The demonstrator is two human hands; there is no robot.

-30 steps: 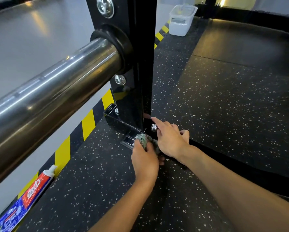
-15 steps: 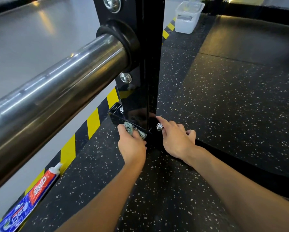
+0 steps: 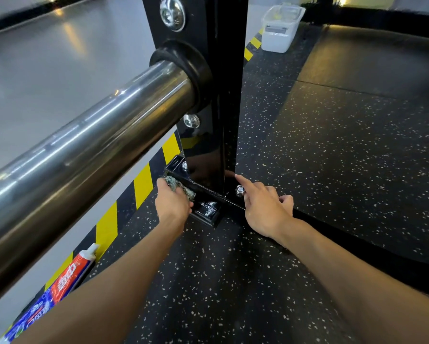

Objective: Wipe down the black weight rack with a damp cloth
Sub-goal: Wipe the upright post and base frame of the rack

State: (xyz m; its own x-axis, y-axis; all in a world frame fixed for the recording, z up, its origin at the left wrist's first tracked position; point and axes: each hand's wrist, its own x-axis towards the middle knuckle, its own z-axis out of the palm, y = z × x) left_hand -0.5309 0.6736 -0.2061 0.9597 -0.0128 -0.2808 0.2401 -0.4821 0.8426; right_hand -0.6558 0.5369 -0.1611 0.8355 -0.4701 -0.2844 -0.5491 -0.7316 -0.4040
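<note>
Cloth clutched in left hand on rack base, right hand beside, forefinger straight

indoor, evenly lit, moderately bright, light soft and from above. warm light glows in the top right corner. two warm smears reflect on the glossy grey surface at left. long white glare streaks run along the steel bar. the black rack upright is mirror-glossy and reflects yellow stripes. shadows on the speckled rubber floor are faint and diffuse. wide-angle bend at the edges: bar bulges, toothpaste tube is stretched and soft. centre is sharp.
</note>
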